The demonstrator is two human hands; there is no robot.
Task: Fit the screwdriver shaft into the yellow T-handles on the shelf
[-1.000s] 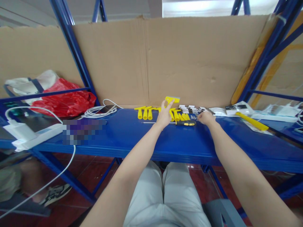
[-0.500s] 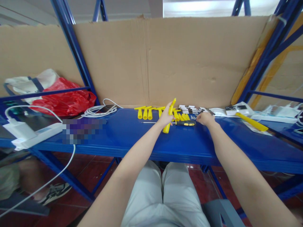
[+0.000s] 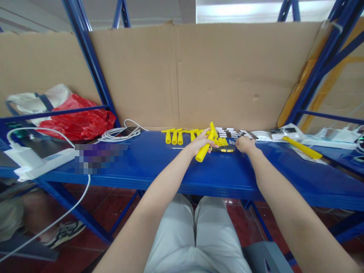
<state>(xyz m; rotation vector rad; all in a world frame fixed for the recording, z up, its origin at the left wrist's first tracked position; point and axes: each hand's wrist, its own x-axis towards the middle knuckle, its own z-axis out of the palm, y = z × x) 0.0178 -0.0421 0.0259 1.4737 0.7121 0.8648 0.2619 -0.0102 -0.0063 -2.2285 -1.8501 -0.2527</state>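
My left hand (image 3: 201,142) is wrapped round a yellow T-shaped plastic handle (image 3: 202,153), its hollow round end toward me and its crosspiece tilted up and away. My right hand (image 3: 245,144) is closed with fingertips down at the table, beside a small patch of tiny pieces (image 3: 232,141); what it pinches, if anything, is hidden. Between the hands lies a screwdriver (image 3: 223,149) with a black and yellow grip, its shaft passing behind my left hand. Small yellow parts (image 3: 222,141) lie just behind it. More yellow T-shaped handles (image 3: 180,137) stand in a row to the left.
White packs with dark marks (image 3: 227,132) lie against the cardboard wall (image 3: 227,76). A long yellow piece (image 3: 303,148) rests at right. Coiled white cable (image 3: 119,134), a power strip (image 3: 48,163) and a red bag (image 3: 76,117) are at left. Another person's leg and shoe (image 3: 68,232) show below.
My left hand has turned the yellow handle, so its crosspiece now shows more and leans to the right. My right hand has barely shifted and stays low by the tiny pieces.
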